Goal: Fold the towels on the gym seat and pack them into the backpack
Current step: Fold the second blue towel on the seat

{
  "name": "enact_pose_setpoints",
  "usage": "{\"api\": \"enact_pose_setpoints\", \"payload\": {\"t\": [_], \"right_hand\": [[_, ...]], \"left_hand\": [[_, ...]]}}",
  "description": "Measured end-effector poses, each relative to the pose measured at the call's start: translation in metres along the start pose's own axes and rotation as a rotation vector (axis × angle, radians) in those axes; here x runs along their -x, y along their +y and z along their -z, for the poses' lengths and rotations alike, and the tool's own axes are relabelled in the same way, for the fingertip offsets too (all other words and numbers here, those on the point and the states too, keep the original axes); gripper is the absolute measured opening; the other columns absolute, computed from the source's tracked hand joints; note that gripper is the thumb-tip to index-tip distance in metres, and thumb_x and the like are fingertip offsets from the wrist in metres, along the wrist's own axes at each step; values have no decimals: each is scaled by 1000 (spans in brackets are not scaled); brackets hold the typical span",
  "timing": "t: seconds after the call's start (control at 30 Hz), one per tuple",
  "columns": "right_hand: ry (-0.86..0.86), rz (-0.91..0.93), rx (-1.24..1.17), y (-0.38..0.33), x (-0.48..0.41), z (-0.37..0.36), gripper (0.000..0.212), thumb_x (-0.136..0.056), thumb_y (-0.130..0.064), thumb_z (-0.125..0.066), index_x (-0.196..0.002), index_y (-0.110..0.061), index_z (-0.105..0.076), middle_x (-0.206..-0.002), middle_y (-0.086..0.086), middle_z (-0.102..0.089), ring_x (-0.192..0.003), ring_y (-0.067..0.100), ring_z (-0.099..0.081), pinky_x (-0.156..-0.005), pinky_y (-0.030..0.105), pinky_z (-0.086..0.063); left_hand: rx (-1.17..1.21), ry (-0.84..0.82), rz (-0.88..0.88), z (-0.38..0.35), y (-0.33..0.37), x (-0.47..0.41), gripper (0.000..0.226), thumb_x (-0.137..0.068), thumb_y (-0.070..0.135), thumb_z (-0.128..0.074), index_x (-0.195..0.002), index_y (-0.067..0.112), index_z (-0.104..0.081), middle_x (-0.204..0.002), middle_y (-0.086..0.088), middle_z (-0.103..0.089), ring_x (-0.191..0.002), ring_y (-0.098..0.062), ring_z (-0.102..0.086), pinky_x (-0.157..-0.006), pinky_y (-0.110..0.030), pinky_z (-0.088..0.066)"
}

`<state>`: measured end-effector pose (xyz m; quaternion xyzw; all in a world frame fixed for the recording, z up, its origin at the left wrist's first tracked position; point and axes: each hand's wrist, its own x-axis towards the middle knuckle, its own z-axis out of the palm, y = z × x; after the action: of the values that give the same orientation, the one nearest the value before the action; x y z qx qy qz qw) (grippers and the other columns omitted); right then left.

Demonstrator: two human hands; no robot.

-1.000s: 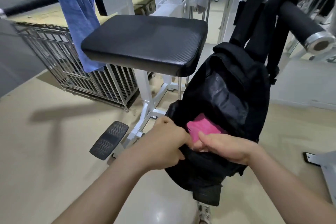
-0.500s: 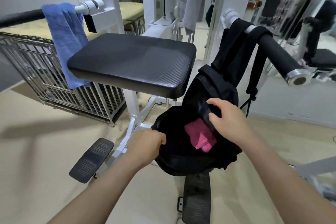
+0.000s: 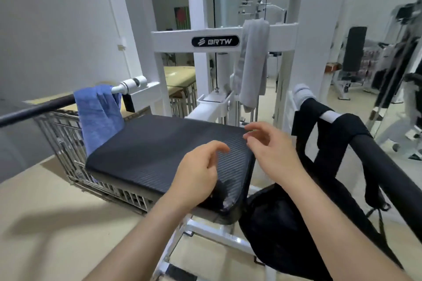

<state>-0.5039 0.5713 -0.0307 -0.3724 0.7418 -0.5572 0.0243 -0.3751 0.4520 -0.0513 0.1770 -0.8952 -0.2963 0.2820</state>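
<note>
Two towels are in sight, neither on the seat (image 3: 155,155). The blue towel (image 3: 100,118) hangs over the left bar (image 3: 34,109), at the end nearest the white frame, and its lower part drops past the seat's far left corner. The grey towel (image 3: 252,68) is draped over the crossbar (image 3: 173,40) behind the seat, just right of the BRTW badge (image 3: 215,41), with its long end hanging down toward the seat's back edge.

The backpack (image 3: 280,230) hangs to the right of the seat and lower than it. Its straps (image 3: 335,134) are looped over the right bar (image 3: 392,180), and the black body sags beneath the right forearm. What lies inside is too dark to make out.

Both hands are over the seat's near right part and hold nothing. The left hand (image 3: 196,174) has its fingers loosely curled, thumb and forefinger apart, above the near corner, where a worn patch (image 3: 227,201) shows on the pad. The right hand (image 3: 271,150) is beside it, over the seat's right edge — fingers half bent and spread, their tips blurred. I cannot tell whether either hand touches the pad.

The seat is black, ribbed and bare on top, carried on white tubes (image 3: 217,232). Behind its left side stands a wire cage (image 3: 59,139) on the beige floor (image 3: 45,212). Farther right — more gym machines, among them an upright black pad (image 3: 354,50).
</note>
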Motion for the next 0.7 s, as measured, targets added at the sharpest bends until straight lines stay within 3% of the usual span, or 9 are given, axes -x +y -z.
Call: {"api": "enact_pose_setpoints", "payload": {"t": [0.1, 0.2, 0.33, 0.4, 0.5, 0.6, 0.7], "right_hand": [[-45, -64, -114, -9, -38, -27, 27, -89, -11, -56, -106, -31, -64, -99, -10, -68, -94, 5, -63, -86, 31, -53], [-158, -100, -250, -29, -70, -72, 43, -87, -8, -56, -121, -35, -53, -111, -3, -63, -95, 14, -63, -86, 42, -55], [-429, -74, -358, -65, -93, -157, 63, -87, -15, -63, -137, -44, -36, -128, -6, -51, -115, 12, -54, -97, 39, -49], [-517, -102, -355, -77, -105, -198, 67, -89, -17, -63, -142, -42, -31, -136, -4, -45, -118, 11, -49, -101, 37, -46], [-573, -193, -401, -86, -133, -254, 68, -90, -16, -61, -147, -35, -28, -148, 3, -37, -112, 10, -48, -101, 38, -45], [-555, -283, -493, -96, -163, -310, 67, -91, -13, -59, -149, -29, -27, -149, 3, -34, -112, 10, -47, -101, 40, -44], [-570, -325, -569, -101, -191, -368, 63, -92, -14, -58, -145, -31, -30, -131, -12, -41, -114, 10, -47, -100, 39, -44]], "left_hand": [[-32, 9, 58, 13, -14, -28, 38, -89, 6, -47, -106, 37, -62, -87, 15, -57, -78, -1, -52, -68, -10, -37], [1, 118, 140, 35, -35, -50, 29, -92, 14, -47, -102, 34, -66, -82, 17, -62, -76, 3, -56, -66, -11, -39], [-22, 262, 294, 80, -95, -67, 29, -89, 7, -43, -95, 29, -61, -77, 12, -59, -73, -11, -54, -63, -28, -38], [-21, 308, 393, 105, -139, -77, 33, -86, 6, -44, -101, 32, -58, -89, 3, -62, -78, -16, -58, -65, -31, -43], [-89, 379, 551, 142, -204, -94, 45, -81, 10, -49, -118, 35, -57, -116, -7, -56, -107, -26, -56, -86, -36, -46], [-107, 412, 663, 177, -268, -114, 52, -83, 11, -50, -129, 34, -53, -133, -12, -47, -126, -32, -42, -106, -36, -33], [-94, 370, 714, 202, -326, -138, 52, -83, 14, -50, -130, 37, -54, -142, -18, -42, -133, -34, -38, -110, -42, -31]]}}
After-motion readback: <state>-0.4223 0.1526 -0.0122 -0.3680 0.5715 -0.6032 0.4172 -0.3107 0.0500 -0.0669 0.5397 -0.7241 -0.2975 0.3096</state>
